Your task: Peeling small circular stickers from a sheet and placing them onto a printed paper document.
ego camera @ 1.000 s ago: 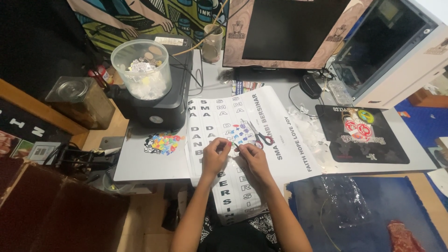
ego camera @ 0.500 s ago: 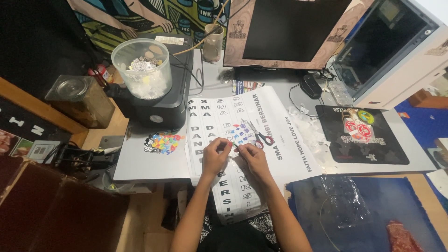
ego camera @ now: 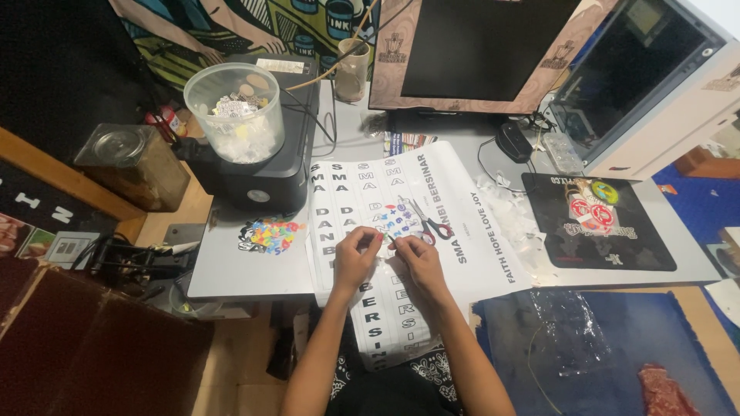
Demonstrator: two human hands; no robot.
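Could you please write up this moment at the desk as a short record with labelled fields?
Setting: grey desk seen from above
Left hand: pinching a small piece over the white lettered sheet
Right hand: fingertips meet the left hand's at the same piece
Scissors: lying on the sheet just beyond the hands
Left of sheet: pile of coloured cut letters
Further left: clear tub of scraps on a black machine
Right: black mat

We see a white sheet (ego camera: pixel 401 231) patterned with black letters, red-handled scissors (ego camera: pixel 428 222), a multicoloured sticker pile (ego camera: pixel 271 234), a black mat (ego camera: pixel 601 227), a grey table (ego camera: pixel 239 266).
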